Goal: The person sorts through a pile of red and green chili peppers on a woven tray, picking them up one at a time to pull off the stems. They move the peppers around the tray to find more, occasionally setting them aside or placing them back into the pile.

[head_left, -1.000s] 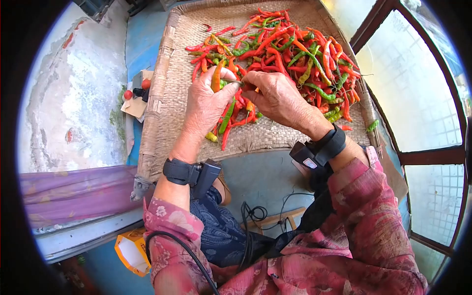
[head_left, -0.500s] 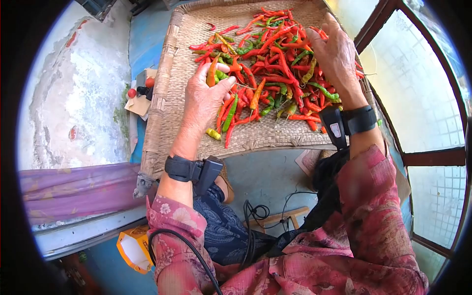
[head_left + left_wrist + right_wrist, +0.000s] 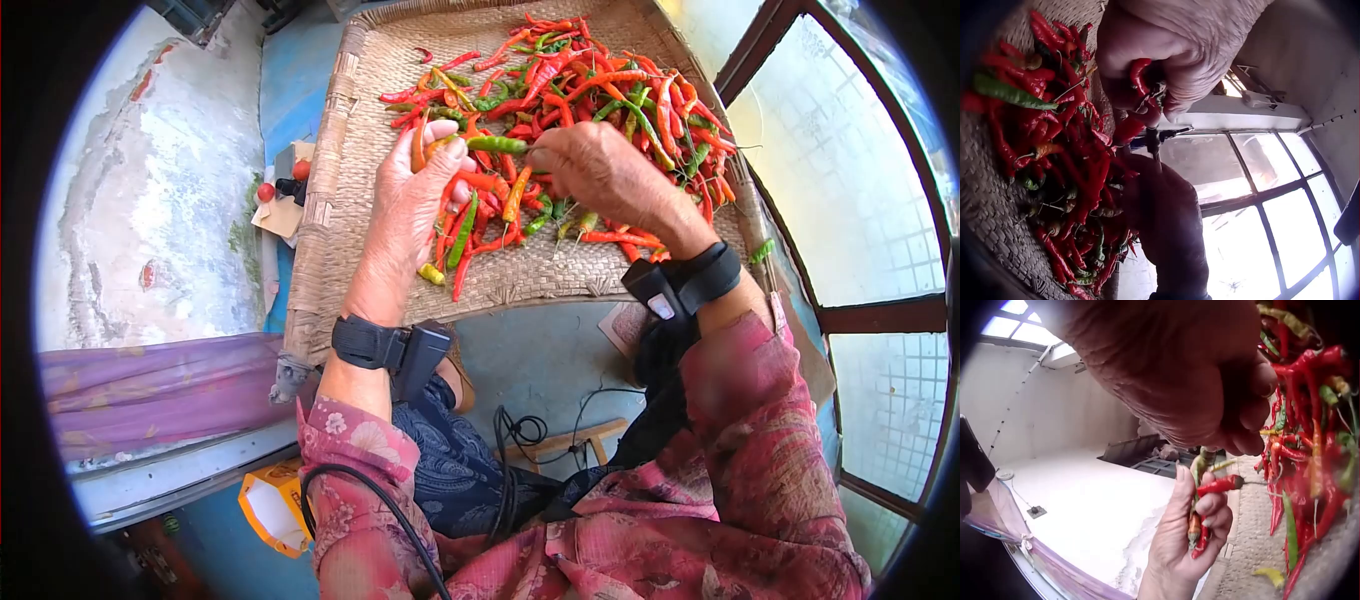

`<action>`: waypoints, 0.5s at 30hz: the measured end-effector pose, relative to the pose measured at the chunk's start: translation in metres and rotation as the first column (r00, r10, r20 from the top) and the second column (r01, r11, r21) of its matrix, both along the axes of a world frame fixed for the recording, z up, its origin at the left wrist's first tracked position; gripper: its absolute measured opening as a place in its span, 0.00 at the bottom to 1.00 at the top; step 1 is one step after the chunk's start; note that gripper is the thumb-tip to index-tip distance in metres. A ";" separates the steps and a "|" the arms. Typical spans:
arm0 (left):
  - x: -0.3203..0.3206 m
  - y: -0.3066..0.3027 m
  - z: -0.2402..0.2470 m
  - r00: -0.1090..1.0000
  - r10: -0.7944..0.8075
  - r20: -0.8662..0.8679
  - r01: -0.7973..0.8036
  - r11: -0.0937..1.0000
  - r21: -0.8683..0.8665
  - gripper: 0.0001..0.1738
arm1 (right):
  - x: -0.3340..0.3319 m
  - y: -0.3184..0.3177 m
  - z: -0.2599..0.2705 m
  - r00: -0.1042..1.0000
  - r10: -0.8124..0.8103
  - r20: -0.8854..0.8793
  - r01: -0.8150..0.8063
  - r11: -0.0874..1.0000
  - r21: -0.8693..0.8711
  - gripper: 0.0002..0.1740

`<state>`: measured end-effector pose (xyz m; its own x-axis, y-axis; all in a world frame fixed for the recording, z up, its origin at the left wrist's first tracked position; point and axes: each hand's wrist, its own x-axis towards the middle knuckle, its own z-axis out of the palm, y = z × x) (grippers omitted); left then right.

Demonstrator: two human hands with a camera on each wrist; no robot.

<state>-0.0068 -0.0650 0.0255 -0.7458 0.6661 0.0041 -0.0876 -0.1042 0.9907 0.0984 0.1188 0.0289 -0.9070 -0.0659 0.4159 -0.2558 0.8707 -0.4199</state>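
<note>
Several peppers are gripped in my left hand: an orange one stands by the thumb and a green one points right. In the right wrist view, the left hand also holds a red pepper, its stem pointing right. My right hand has curled fingers close to the green pepper's tip; whether they pinch a stem is hidden. The right hand is below the left hand in the left wrist view. Beneath both lies a pile of red and green peppers.
The peppers lie on a woven tray with a raised rim. A wall and purple cloth are at the left, framed windows at the right. Below are black cables and an orange box.
My right hand reached to the pile's upper right, then came back beside the left hand. A green pepper now points right from the left hand, which has stayed nearly in place.
</note>
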 end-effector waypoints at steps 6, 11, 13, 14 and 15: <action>0.009 0.000 0.002 0.992 -0.122 0.034 0.124 0.990 -0.069 0.15 | -0.001 0.026 0.007 0.996 -0.049 -0.075 0.059 0.989 0.139 0.08; 0.002 -0.003 -0.004 0.987 -0.106 0.120 0.096 0.991 0.091 0.10 | -0.004 0.056 0.003 0.994 -0.110 0.018 0.111 0.968 -0.224 0.14; -0.001 -0.005 -0.005 0.987 -0.053 0.150 0.037 0.994 0.107 0.10 | -0.001 0.054 0.013 0.891 -0.425 0.159 0.448 0.772 -0.450 0.15; -0.003 -0.006 -0.006 0.981 -0.055 0.188 0.033 0.992 0.119 0.10 | -0.002 0.065 0.009 0.874 -0.474 0.104 0.467 0.764 -0.445 0.17; -0.002 -0.006 -0.006 0.979 -0.053 0.195 0.030 0.992 0.120 0.10 | -0.002 0.068 0.011 0.852 -0.522 0.046 0.486 0.755 -0.441 0.18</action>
